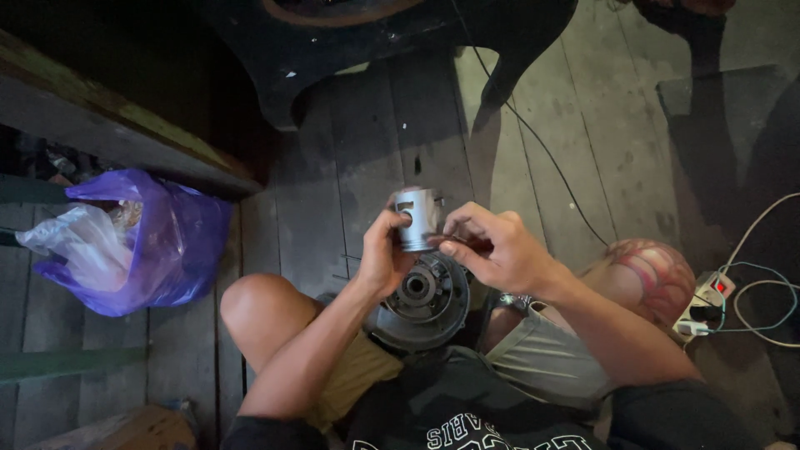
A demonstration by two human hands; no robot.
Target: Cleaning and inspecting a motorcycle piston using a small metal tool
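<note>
A small silver metal cylinder, shaped like a piston [417,218], is held up in front of me. My left hand [382,258] grips it from the left side and below. My right hand [497,247] pinches at its right edge with thumb and fingertips; a thin dark ring or wire seems to be between those fingers. Below both hands, between my knees, lies a round grey metal engine part [425,302] with a hub and holes in its face.
A purple plastic bag [158,242] with clear plastic in it lies on the wooden floor to the left, under a wooden beam [117,125]. A dark object [367,42] stands ahead. A black cable [542,146] crosses the planks. A power strip [708,300] with white wires sits right.
</note>
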